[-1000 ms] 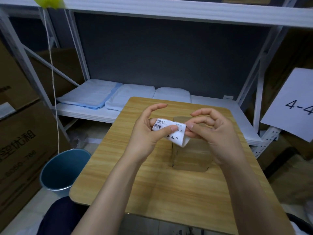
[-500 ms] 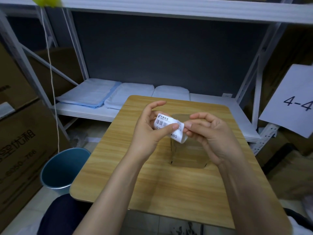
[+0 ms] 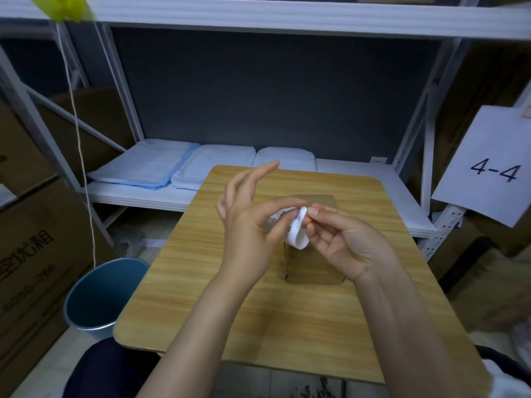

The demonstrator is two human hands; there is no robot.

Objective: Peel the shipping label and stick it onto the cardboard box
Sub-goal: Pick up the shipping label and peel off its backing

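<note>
A small white shipping label (image 3: pixel 297 231) with black print is held in the air above the wooden table (image 3: pixel 218 288). It is curled and bent over on itself. My left hand (image 3: pixel 250 225) pinches its left part between thumb and forefinger, the other fingers spread upward. My right hand (image 3: pixel 344 242) pinches the label's upper right edge with its fingertips. Under and behind both hands stands a small brown cardboard box (image 3: pixel 313 265), mostly hidden by them.
A blue bin (image 3: pixel 100 294) stands on the floor left of the table. Large cardboard cartons (image 3: pixel 28 254) are stacked at the left. Behind the table, a white metal shelf (image 3: pixel 161 196) holds folded pale blue pads (image 3: pixel 143 168). A paper sign reading 4-4 (image 3: pixel 488 168) hangs at the right.
The label went from flat and readable to curled over. My left fingers have spread upward, and my right hand has turned palm-up while pulling at the label's edge.
</note>
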